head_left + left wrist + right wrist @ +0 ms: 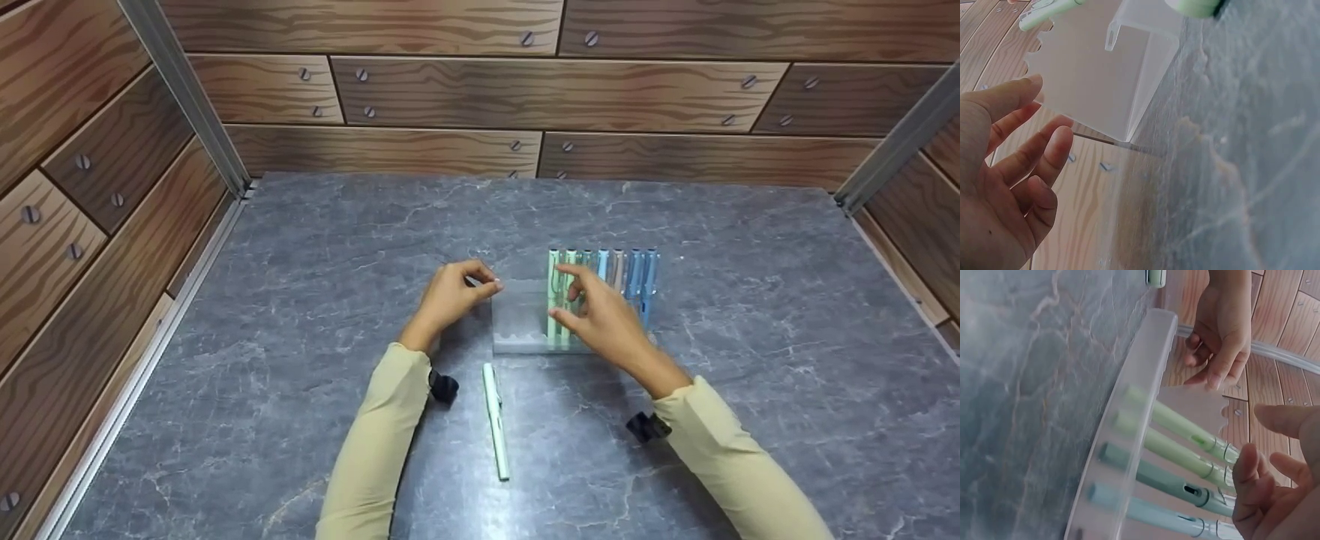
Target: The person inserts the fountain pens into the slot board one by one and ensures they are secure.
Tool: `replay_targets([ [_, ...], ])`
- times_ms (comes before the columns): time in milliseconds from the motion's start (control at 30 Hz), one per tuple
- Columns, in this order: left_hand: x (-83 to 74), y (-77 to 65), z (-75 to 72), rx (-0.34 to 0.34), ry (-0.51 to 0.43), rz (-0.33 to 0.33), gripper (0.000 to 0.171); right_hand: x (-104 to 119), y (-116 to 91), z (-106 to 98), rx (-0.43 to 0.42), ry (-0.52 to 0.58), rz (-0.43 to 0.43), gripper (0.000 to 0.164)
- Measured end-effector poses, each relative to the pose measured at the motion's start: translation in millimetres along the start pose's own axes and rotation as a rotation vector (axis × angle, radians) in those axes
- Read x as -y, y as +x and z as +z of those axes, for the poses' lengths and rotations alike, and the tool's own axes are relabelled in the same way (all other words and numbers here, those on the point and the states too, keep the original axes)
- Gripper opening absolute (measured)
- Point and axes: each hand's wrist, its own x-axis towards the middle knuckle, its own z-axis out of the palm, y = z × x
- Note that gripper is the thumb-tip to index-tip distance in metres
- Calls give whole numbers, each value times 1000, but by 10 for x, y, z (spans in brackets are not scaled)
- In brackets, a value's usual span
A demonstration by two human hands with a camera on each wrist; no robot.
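A clear plastic pen stand with a scalloped upper edge holds several capped pens side by side on its right part. The pens run from light green through dark green, light blue and greyish brown to blue. My left hand pinches the upper left edge of the stand between thumb and index finger. In front of the light green pens hovers my right hand, its thumb and index finger spread apart with nothing between them. A mint green pen lies loose on the table, just in front of the stand.
The grey marbled tabletop is bordered by wood-patterned walls at the back and sides. Metal posts stand at the back corners. A small black device is worn at each wrist.
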Motion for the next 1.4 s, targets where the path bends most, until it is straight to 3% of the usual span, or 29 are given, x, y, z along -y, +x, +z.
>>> replay_targets([
  [267,4,-2,6,-3,5,-5,13,31,-84,58,185,81,25,67],
  [500,-5,-13,0,20,-12,-31,14,39,-138,150,360,242,28,71],
  [733,-3,-5,1,16,-9,-8,15,59,-184,245,506,305,27,74],
  [1100,0,-6,6,-6,2,17,13,95,-230,352,643,313,-17,76],
  [1400,-2,2,7,3,1,0,11,94,-232,433,703,297,-66,70],
])
